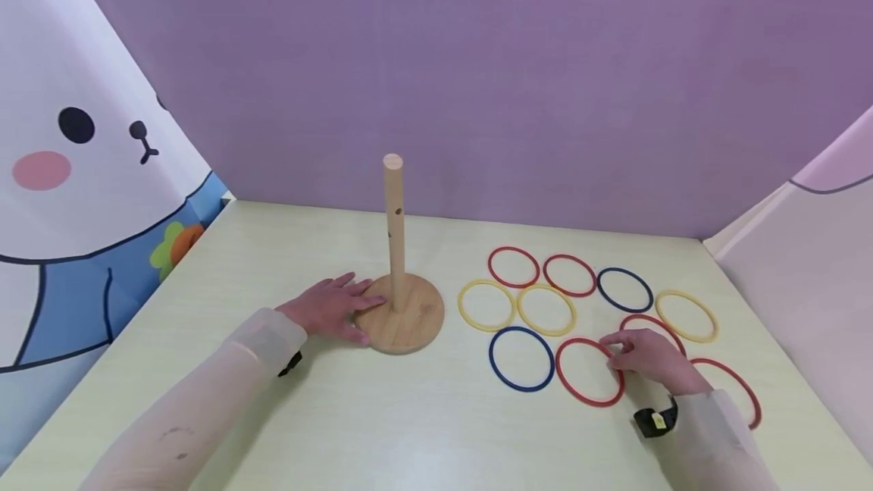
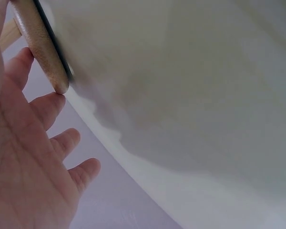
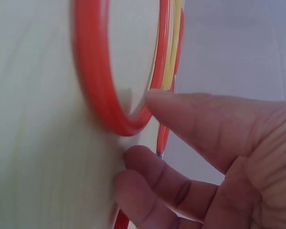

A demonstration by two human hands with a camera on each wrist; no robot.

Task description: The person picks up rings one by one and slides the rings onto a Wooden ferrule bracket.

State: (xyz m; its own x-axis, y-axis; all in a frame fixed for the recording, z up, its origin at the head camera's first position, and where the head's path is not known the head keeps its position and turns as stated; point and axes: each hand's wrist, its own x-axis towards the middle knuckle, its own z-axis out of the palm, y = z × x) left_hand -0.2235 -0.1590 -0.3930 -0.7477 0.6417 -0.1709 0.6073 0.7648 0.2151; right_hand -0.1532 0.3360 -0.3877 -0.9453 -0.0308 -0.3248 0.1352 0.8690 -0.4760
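Note:
My left hand (image 1: 334,308) rests at the left edge of a round wooden base (image 1: 402,333), fingers spread and fairly straight. From the base rises an upright wooden peg (image 1: 396,237). The left wrist view shows fingertips touching the rim of the base (image 2: 44,50). On the right, my right hand (image 1: 648,356) hovers low over the right edge of a red ring (image 1: 592,402). In the right wrist view, its thumb tip meets that red ring (image 3: 91,62), while the bent fingers are on the outer side, with a gap between them and the ring.
Several other rings lie flat on the table: two yellow ones, a near blue ring (image 1: 524,389), a far blue ring (image 1: 624,270) and more reds. A red ring (image 1: 757,409) lies partly under my right forearm. A purple wall (image 1: 477,97) stands behind.

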